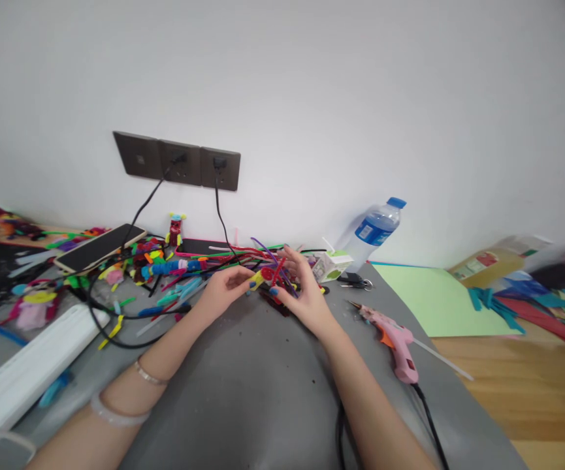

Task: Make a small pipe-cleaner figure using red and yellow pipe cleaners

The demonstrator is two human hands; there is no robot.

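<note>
Over the back of the grey table, my left hand (226,289) pinches a small yellow and red pipe-cleaner piece (258,279) between thumb and fingertips. Close to its right, my right hand (306,297) curls its thumb and fingers around a red pipe cleaner (278,271). Whether the red strand is joined to the yellow piece I cannot tell. Behind both hands lies a loose bundle of coloured pipe cleaners (250,250). A pink glue gun (394,339) rests on its side to the right of my right hand, its cord running toward the front edge.
Left stand a white power strip (37,369), a phone (100,248) and several fuzzy figures (36,305). Black cords hang from the wall sockets (179,162). A water bottle (373,232), a small carton (332,266), keys (355,282) and green paper (429,297) are right.
</note>
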